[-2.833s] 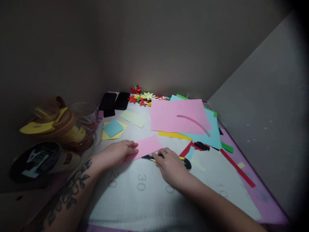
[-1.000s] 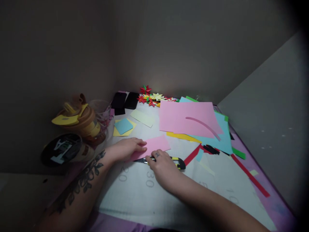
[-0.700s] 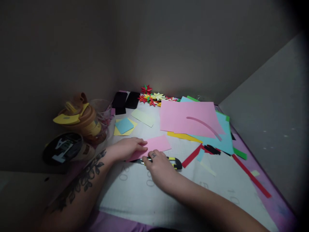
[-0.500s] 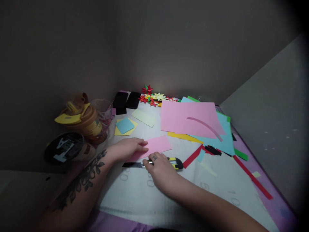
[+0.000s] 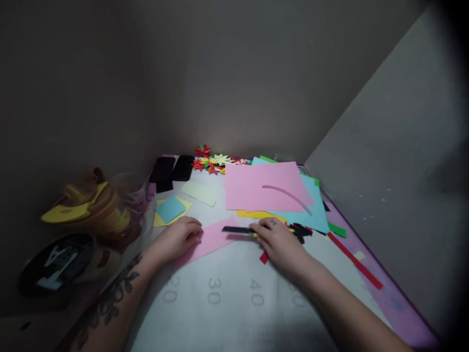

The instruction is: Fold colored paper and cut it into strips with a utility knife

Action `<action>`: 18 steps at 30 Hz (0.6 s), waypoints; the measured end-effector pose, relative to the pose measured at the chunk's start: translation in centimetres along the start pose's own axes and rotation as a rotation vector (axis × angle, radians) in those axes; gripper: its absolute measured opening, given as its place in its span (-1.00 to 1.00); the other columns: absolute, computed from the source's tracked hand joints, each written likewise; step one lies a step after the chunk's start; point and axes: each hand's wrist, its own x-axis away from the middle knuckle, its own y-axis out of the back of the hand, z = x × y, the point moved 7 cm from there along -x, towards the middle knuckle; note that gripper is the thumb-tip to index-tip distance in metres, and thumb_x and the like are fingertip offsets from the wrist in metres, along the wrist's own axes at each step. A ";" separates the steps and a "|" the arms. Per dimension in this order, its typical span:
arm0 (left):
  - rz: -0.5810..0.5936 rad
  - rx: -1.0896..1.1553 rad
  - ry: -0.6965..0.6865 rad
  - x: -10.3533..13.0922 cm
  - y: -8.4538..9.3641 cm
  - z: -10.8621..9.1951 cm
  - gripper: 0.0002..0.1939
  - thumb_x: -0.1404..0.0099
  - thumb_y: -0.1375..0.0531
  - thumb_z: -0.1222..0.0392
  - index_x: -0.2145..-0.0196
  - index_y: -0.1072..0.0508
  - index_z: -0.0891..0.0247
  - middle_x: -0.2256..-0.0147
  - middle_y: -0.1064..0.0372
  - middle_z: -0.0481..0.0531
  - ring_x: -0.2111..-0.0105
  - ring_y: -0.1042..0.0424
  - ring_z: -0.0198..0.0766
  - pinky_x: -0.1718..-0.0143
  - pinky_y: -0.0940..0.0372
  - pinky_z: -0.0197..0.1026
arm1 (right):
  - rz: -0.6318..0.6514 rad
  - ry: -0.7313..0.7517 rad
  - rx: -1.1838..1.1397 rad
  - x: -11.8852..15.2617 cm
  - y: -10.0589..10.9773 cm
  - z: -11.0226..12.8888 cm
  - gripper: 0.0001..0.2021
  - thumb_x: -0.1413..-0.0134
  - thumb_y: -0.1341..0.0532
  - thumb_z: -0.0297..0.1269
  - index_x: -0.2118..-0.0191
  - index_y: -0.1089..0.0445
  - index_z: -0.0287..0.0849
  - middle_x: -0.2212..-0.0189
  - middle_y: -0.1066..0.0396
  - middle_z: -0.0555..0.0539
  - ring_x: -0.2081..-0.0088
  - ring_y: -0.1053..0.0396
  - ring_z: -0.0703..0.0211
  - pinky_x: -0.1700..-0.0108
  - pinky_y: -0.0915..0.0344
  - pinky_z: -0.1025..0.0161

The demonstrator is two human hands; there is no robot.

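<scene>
A pink paper strip (image 5: 214, 237) lies slanted on the white sheet. My left hand (image 5: 181, 238) is over its left part, fingers loosely bent and thumb apart. Whether the fingertips touch the paper is hard to see. My right hand (image 5: 280, 242) is closed around a utility knife (image 5: 237, 230), its dark blade pointing left above the right end of the strip. Most of the knife's handle is hidden in the hand; a bit of yellow shows. A small red paper piece (image 5: 264, 257) lies just below my right fingers.
Farther back are large pink sheets (image 5: 256, 188) over light blue paper (image 5: 320, 205), folded paper stars (image 5: 212, 164) and two dark phones (image 5: 183, 167). A blue square (image 5: 170, 210) on yellow paper lies left. Cups (image 5: 84, 210) and a black cap (image 5: 56, 264) crowd the left edge. Red strips (image 5: 355, 260) lie right.
The view has shifted. My right hand has carried the utility knife up and to the right, off its place along the strip's lower edge. My left fingers, flat before, are now bent and raised.
</scene>
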 end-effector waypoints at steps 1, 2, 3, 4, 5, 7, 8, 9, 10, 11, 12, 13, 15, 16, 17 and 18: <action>-0.029 -0.039 0.043 -0.2 0.1 -0.3 -0.78 -0.22 -0.17 0.11 0.21 -0.50 0.21 0.11 -0.42 0.12 0.11 -0.37 -0.10 0.07 -0.23 -0.12 | -0.015 -0.062 0.051 0.1 0.3 -2.6 -0.66 -0.15 -0.10 -0.49 -0.02 -0.40 -0.16 0.15 -0.39 -0.20 0.10 -0.27 0.05 0.07 -0.19 0.17; -0.042 -0.076 0.090 -0.3 0.0 -0.5 -0.72 -0.17 -0.22 0.08 0.17 -0.47 0.21 0.10 -0.39 0.13 0.11 -0.35 -0.07 0.08 -0.22 -0.11 | -0.021 -0.103 0.104 0.2 0.4 -5.0 -0.66 -0.15 -0.09 -0.50 -0.01 -0.41 -0.16 0.16 -0.40 -0.20 0.11 -0.28 0.04 0.08 -0.19 0.16; -0.039 -0.106 0.141 -0.4 -0.1 -0.7 -0.63 -0.11 -0.26 0.06 0.12 -0.44 0.20 0.11 -0.38 0.14 0.12 -0.35 -0.06 0.10 -0.21 -0.11 | -0.021 -0.132 0.147 0.2 0.3 -7.0 -0.66 -0.15 -0.09 -0.49 -0.02 -0.41 -0.16 0.18 -0.40 -0.20 0.12 -0.28 0.03 0.09 -0.19 0.15; -0.023 -0.124 0.194 -0.5 -0.3 -0.7 -0.55 -0.06 -0.28 0.06 0.08 -0.41 0.20 0.13 -0.37 0.14 0.15 -0.35 -0.06 0.14 -0.21 -0.12 | -0.021 -0.152 0.180 0.3 0.2 -8.8 -0.66 -0.15 -0.09 -0.48 -0.01 -0.42 -0.15 0.18 -0.41 -0.21 0.12 -0.29 0.01 0.09 -0.20 0.15; 0.003 -0.127 0.243 -0.7 -0.5 -0.7 -0.49 -0.03 -0.29 0.07 0.05 -0.38 0.21 0.15 -0.37 0.13 0.17 -0.36 -0.07 0.18 -0.21 -0.15 | -0.029 -0.167 0.209 0.3 0.0 -10.1 -0.66 -0.16 -0.08 -0.48 -0.02 -0.42 -0.15 0.18 -0.41 -0.21 0.11 -0.29 -0.01 0.09 -0.20 0.13; 0.068 -0.105 0.345 -1.1 -0.7 -0.3 -0.44 0.03 -0.29 0.08 0.05 -0.35 0.22 0.19 -0.39 0.11 0.22 -0.37 -0.08 0.28 -0.19 -0.18 | -0.073 -0.200 0.250 0.2 -0.4 -11.8 -0.64 -0.16 -0.06 -0.49 -0.03 -0.41 -0.15 0.16 -0.41 -0.23 0.10 -0.29 -0.05 0.08 -0.21 0.08; 0.104 -0.087 0.387 -1.2 -0.8 0.0 -0.45 0.06 -0.29 0.09 0.07 -0.35 0.22 0.22 -0.40 0.10 0.25 -0.38 -0.08 0.33 -0.17 -0.20 | -0.106 -0.208 0.254 0.1 -0.5 -12.1 -0.62 -0.15 -0.06 -0.50 -0.04 -0.40 -0.16 0.13 -0.40 -0.24 0.09 -0.29 -0.07 0.07 -0.21 0.05; 0.136 -0.069 0.420 -1.5 -0.8 0.2 -0.49 0.08 -0.28 0.10 0.11 -0.37 0.21 0.24 -0.41 0.08 0.28 -0.39 -0.09 0.39 -0.15 -0.21 | -0.144 -0.203 0.240 -0.1 -0.5 -11.9 -0.62 -0.14 -0.07 -0.50 -0.05 -0.40 -0.17 0.11 -0.39 -0.25 0.07 -0.28 -0.08 0.05 -0.21 0.03; 0.162 -0.056 0.441 -1.6 -0.7 0.3 -0.55 0.09 -0.26 0.12 0.18 -0.39 0.20 0.28 -0.41 0.06 0.32 -0.39 -0.10 0.43 -0.12 -0.22 | -0.183 -0.182 0.206 -0.2 -0.6 -11.5 -0.62 -0.13 -0.08 -0.50 -0.05 -0.39 -0.19 0.10 -0.38 -0.26 0.06 -0.27 -0.09 0.03 -0.21 0.01; 0.181 -0.047 0.450 -1.8 -0.6 0.3 -0.63 0.09 -0.24 0.14 0.25 -0.41 0.20 0.33 -0.41 0.03 0.36 -0.38 -0.12 0.47 -0.09 -0.23 | -0.222 -0.144 0.153 -0.3 -0.6 -10.7 -0.63 -0.12 -0.10 -0.48 -0.05 -0.39 -0.21 0.10 -0.37 -0.26 0.05 -0.27 -0.09 0.02 -0.22 0.01; 0.196 -0.040 0.444 -1.9 -0.6 0.2 -0.71 0.09 -0.21 0.17 0.32 -0.42 0.20 0.36 -0.40 0.01 0.39 -0.37 -0.15 0.48 -0.07 -0.24 | -0.259 -0.093 0.088 -0.4 -0.7 -9.9 -0.64 -0.12 -0.11 -0.47 -0.04 -0.39 -0.22 0.10 -0.36 -0.26 0.05 -0.26 -0.08 0.00 -0.23 0.01; 0.194 -0.035 0.425 -2.0 -0.5 -0.1 -0.78 0.08 -0.19 0.19 0.38 -0.42 0.20 0.36 -0.39 0.00 0.41 -0.36 -0.18 0.48 -0.07 -0.25 | -0.295 -0.039 0.018 -0.4 -0.7 -8.9 -0.65 -0.12 -0.11 -0.45 -0.03 -0.39 -0.22 0.10 -0.36 -0.25 0.05 -0.26 -0.06 -0.01 -0.24 0.02; 0.144 -0.023 0.398 -1.9 -0.4 -0.6 -0.88 0.07 -0.15 0.24 0.47 -0.38 0.22 0.37 -0.36 -0.02 0.40 -0.34 -0.23 0.46 -0.07 -0.27 | -0.359 0.060 -0.116 -0.1 -0.8 -7.3 -0.67 -0.13 -0.10 -0.46 -0.01 -0.39 -0.21 0.10 -0.35 -0.24 0.05 -0.26 -0.03 -0.01 -0.25 0.02; 0.106 0.000 0.398 -1.6 -0.4 -0.8 -0.90 0.07 -0.13 0.27 0.48 -0.35 0.23 0.38 -0.34 -0.03 0.40 -0.32 -0.25 0.46 -0.07 -0.28 | -0.384 0.103 -0.178 0.2 -0.9 -6.6 -0.67 -0.13 -0.09 -0.46 0.00 -0.39 -0.19 0.10 -0.34 -0.23 0.04 -0.26 -0.02 -0.01 -0.26 0.01; 0.069 0.047 0.407 -1.3 -0.5 -0.9 -0.89 0.07 -0.12 0.29 0.48 -0.32 0.23 0.41 -0.32 -0.05 0.41 -0.31 -0.27 0.47 -0.06 -0.29 | -0.405 0.140 -0.238 0.5 -1.0 -6.1 -0.68 -0.14 -0.08 -0.46 0.01 -0.39 -0.17 0.09 -0.33 -0.22 0.03 -0.26 -0.01 0.00 -0.27 0.00; 0.042 0.127 0.426 -0.9 -0.8 -1.0 -0.87 0.07 -0.12 0.31 0.46 -0.31 0.23 0.45 -0.30 -0.08 0.43 -0.29 -0.29 0.49 -0.05 -0.30 | -0.422 0.168 -0.299 0.8 -1.0 -5.7 -0.68 -0.14 -0.08 -0.46 0.01 -0.39 -0.15 0.08 -0.33 -0.21 0.02 -0.26 0.00 0.00 -0.27 0.00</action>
